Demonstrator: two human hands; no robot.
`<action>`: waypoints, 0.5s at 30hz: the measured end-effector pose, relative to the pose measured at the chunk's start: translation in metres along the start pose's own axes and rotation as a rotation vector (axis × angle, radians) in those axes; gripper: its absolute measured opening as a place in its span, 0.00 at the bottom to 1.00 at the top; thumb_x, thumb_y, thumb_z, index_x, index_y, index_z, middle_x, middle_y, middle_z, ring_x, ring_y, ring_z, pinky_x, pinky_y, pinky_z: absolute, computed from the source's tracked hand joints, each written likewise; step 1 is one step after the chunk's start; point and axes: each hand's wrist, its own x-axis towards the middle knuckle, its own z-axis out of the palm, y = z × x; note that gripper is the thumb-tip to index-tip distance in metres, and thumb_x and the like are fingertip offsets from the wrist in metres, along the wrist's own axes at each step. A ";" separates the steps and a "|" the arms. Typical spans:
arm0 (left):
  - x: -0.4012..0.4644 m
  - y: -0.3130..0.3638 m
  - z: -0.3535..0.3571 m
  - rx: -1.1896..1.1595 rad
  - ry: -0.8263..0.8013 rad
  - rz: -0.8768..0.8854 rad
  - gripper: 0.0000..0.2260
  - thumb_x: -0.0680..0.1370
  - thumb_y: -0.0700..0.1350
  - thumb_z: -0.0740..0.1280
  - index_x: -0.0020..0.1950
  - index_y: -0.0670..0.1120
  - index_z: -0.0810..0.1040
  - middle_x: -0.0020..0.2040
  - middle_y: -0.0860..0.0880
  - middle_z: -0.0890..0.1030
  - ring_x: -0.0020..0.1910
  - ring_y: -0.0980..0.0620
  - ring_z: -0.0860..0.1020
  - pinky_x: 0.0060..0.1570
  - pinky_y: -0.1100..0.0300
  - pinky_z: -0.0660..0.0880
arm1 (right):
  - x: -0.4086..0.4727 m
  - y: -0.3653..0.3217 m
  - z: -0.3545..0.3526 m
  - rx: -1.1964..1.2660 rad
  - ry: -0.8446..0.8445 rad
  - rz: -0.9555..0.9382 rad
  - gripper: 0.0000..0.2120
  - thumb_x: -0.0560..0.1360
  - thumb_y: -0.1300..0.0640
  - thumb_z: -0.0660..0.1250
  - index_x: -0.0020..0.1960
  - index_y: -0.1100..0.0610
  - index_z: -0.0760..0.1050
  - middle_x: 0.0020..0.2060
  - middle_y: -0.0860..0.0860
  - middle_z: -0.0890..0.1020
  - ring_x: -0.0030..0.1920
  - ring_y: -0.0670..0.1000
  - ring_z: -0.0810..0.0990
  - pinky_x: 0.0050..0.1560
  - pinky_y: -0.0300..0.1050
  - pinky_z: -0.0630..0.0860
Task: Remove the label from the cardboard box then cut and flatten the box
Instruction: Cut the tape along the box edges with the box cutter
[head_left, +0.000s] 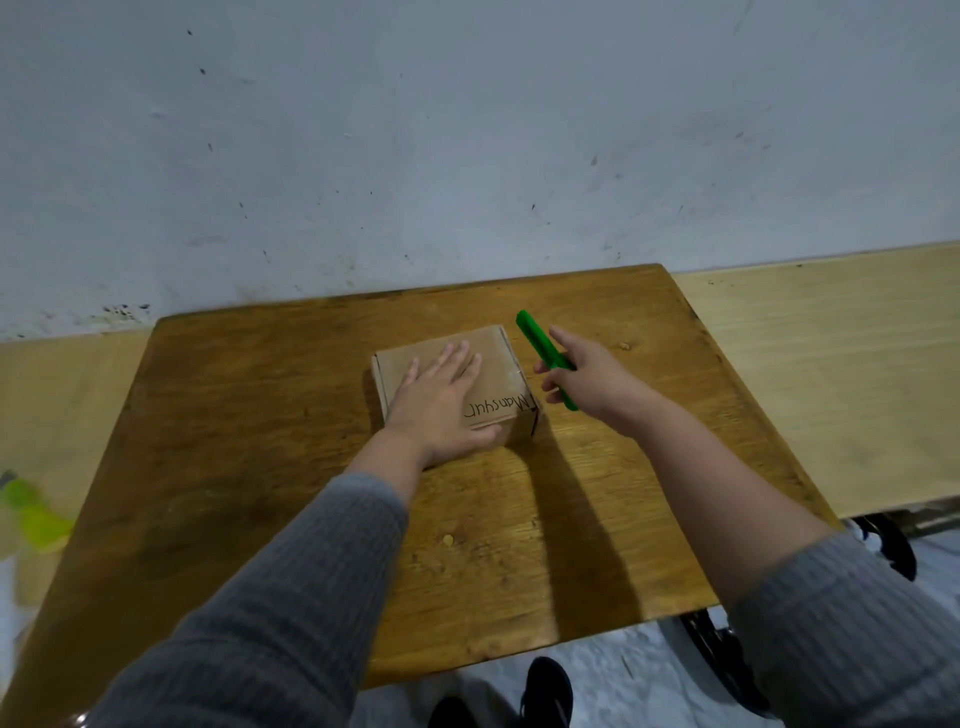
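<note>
A small closed cardboard box (493, 353) sits in the middle of the brown wooden table (260, 415). Handwritten black letters run along the near right edge of its top. My left hand (441, 400) lies flat on the box top, fingers spread, pressing down. Just right of the box, my right hand (587, 379) is closed around a green utility knife (537, 340), whose far end points up and away toward the wall. I cannot tell whether a blade is out.
A pale wooden bench or board (831, 374) runs along the wall behind and right of the table. A blurred yellow-green object (31, 512) lies at the far left. My dark shoes (545, 691) show below the table's front edge.
</note>
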 end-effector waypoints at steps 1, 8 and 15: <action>-0.001 0.000 0.000 -0.001 0.003 0.006 0.44 0.73 0.69 0.59 0.79 0.49 0.44 0.80 0.50 0.42 0.78 0.52 0.42 0.75 0.46 0.40 | -0.001 -0.001 0.002 -0.057 0.030 -0.024 0.29 0.78 0.68 0.56 0.76 0.51 0.54 0.55 0.55 0.77 0.45 0.50 0.75 0.45 0.44 0.76; -0.002 0.001 0.005 0.051 0.003 0.012 0.39 0.77 0.67 0.55 0.79 0.49 0.43 0.79 0.49 0.40 0.78 0.51 0.40 0.75 0.45 0.41 | -0.002 0.012 0.019 -0.225 0.315 -0.122 0.20 0.80 0.61 0.58 0.71 0.52 0.67 0.51 0.54 0.83 0.40 0.49 0.77 0.39 0.42 0.72; -0.002 0.004 0.005 0.062 -0.027 -0.005 0.38 0.78 0.66 0.54 0.79 0.48 0.42 0.79 0.48 0.39 0.78 0.50 0.40 0.75 0.44 0.41 | -0.003 0.009 0.034 -0.383 0.472 -0.162 0.17 0.79 0.57 0.61 0.66 0.52 0.73 0.49 0.58 0.84 0.37 0.53 0.80 0.36 0.45 0.75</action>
